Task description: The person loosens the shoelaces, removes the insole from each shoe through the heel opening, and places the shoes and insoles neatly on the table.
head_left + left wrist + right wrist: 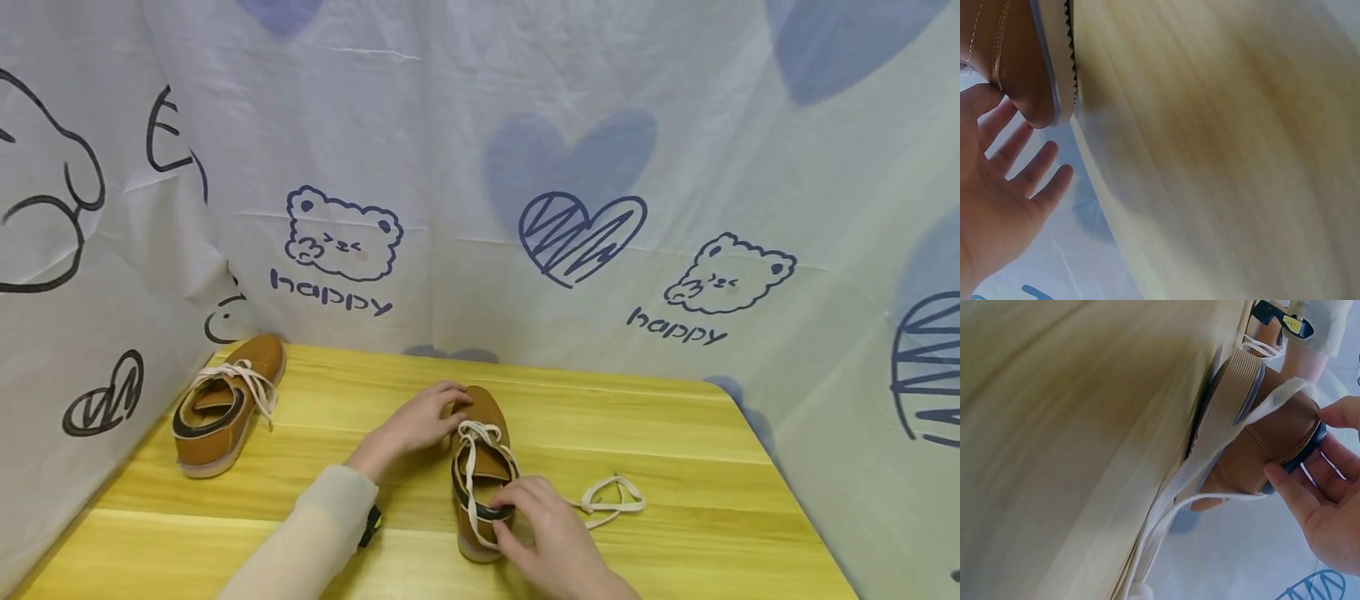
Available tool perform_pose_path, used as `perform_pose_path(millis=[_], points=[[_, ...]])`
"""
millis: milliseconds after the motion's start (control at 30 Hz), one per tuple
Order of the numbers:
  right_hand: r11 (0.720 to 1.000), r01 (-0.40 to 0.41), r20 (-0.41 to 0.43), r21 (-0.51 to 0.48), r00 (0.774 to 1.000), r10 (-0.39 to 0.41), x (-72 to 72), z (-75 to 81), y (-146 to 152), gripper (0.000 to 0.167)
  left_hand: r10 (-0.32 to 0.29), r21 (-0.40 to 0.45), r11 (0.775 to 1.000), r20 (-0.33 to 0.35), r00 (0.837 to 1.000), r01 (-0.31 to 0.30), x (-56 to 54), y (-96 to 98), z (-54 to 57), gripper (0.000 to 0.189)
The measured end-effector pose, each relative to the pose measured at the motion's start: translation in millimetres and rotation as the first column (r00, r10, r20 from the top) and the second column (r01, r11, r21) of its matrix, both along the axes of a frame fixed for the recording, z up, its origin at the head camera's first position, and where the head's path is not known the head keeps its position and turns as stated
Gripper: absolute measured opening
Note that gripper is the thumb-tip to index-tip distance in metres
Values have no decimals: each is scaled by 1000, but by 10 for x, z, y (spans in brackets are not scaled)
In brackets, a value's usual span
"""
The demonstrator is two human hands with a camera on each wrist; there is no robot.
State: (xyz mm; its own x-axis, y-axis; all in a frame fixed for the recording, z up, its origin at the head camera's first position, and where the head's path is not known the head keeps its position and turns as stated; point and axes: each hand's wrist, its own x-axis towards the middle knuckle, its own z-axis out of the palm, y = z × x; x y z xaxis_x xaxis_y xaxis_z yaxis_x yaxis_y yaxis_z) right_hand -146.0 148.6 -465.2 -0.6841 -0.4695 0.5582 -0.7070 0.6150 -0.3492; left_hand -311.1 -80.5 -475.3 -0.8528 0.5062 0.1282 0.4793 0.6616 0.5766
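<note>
A brown lace-up shoe rests on the table, toe pointing away. At its toe, my left hand touches the left side; in the left wrist view that hand has its thumb against the brown upper and its other fingers loosely extended. My right hand pinches the dark padded collar at the heel, thumb on the outside and other fingers over the rim. One white lace runs back from the knotted front along the shoe to the heel. A looped lace end lies on the table to the right.
A second brown shoe with white laces stands at the table's left back corner. White cloth printed with bears and hearts hangs behind the yellow wooden table and along its sides. A black device sits at my left wrist.
</note>
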Motion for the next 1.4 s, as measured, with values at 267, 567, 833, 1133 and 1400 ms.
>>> perform_pose_path(millis=[267, 567, 833, 1133, 1400], points=[[996, -71, 56, -46, 996, 73, -25, 10, 145, 24, -52, -74, 996, -94, 994, 45, 70, -75, 10, 32], [977, -204, 64, -60, 976, 208, -113, -2, 400, 23, -240, -188, 956, -71, 968, 223, 189, -195, 111, 50], [989, -144, 28, -29, 989, 145, -158, 14, 584, 29, -201, -201, 961, -28, 979, 191, 359, -325, 147, 48], [1000, 21, 30, 10, 999, -21, -224, 24, 687, 31, -129, -100, 986, 30, 991, 131, 603, -452, 173, 46], [983, 181, 197, 16, 964, -180, -359, 101, 663, 34, -66, -47, 997, 51, 997, 68, 850, -513, 190, 58]])
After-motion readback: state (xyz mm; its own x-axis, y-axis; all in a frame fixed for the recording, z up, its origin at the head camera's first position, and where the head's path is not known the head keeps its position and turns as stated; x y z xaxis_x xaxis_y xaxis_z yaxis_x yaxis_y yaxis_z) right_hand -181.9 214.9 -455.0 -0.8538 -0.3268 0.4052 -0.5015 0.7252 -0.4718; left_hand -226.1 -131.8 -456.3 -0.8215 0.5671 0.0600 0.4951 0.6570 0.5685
